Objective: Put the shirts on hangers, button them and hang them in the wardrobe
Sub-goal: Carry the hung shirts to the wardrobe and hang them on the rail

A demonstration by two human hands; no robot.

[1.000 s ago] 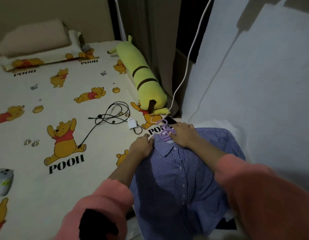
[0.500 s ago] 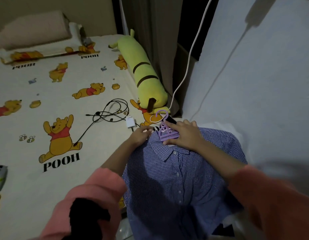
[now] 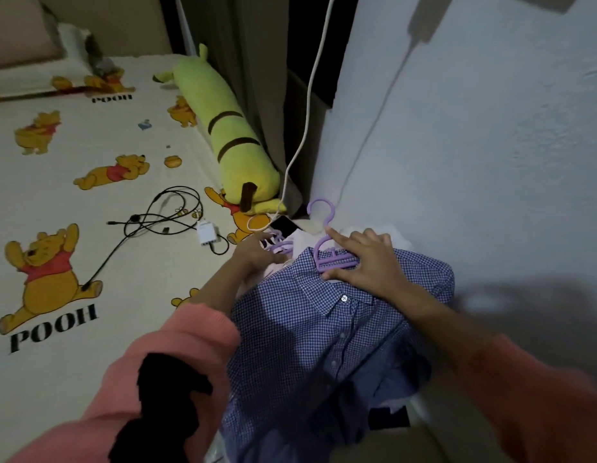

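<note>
A blue checked shirt lies buttoned on the bed's near corner, with a purple hanger inside its collar and the hook sticking out toward the wall. My right hand grips the hanger's neck at the collar. My left hand rests over a second purple hanger lying just left of the collar; its fingers look curled on it. Pale pink cloth shows under the shirt's left shoulder.
The bed sheet with bear prints spreads left. On it lie black cables, a white charger, a black phone and a yellow bolster. A white cord hangs down. A white wall stands right.
My right hand has drawn the hanger out of the collar so its hook stands clear. My left hand has slid from the collar onto the second hanger. The view moved closer.
</note>
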